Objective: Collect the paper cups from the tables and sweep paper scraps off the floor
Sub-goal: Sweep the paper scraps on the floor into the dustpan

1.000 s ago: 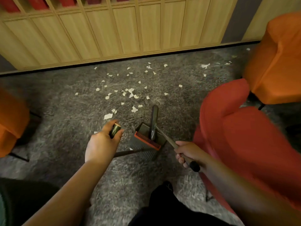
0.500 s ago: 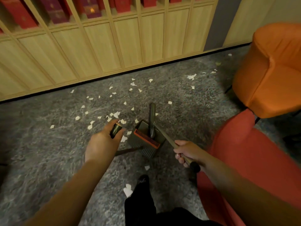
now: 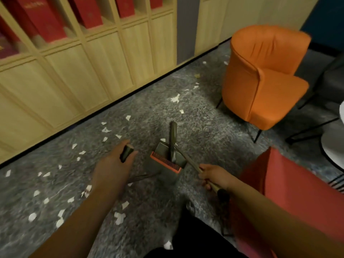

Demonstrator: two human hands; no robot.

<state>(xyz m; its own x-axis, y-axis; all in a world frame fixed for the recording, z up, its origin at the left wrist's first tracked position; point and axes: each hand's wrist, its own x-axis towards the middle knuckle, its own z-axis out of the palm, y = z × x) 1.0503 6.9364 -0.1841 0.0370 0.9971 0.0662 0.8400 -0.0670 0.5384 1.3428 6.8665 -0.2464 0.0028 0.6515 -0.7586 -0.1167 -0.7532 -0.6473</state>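
Note:
White paper scraps (image 3: 119, 217) lie scattered over the grey carpet (image 3: 204, 131), mostly left of and below my hands, with a few more scraps (image 3: 175, 99) farther off toward the wall. My left hand (image 3: 111, 170) grips the dark upright handle (image 3: 126, 153) of a grey dustpan (image 3: 163, 151) with a red comb edge. My right hand (image 3: 214, 176) holds the slim broom stick (image 3: 188, 159). The dark broom head (image 3: 173, 135) rests in the dustpan. No paper cup is in view.
A wooden cabinet (image 3: 89, 75) with red books runs along the wall at the left and back. An orange armchair (image 3: 260, 81) stands at the right, and a red chair (image 3: 301, 183) is close by my right arm. A white table base (image 3: 333, 146) shows at the far right edge.
The view has swung right and moved forward. The scraps that lay ahead now lie to the left and beside me, and the orange armchair is fully in view. Both hands keep their holds.

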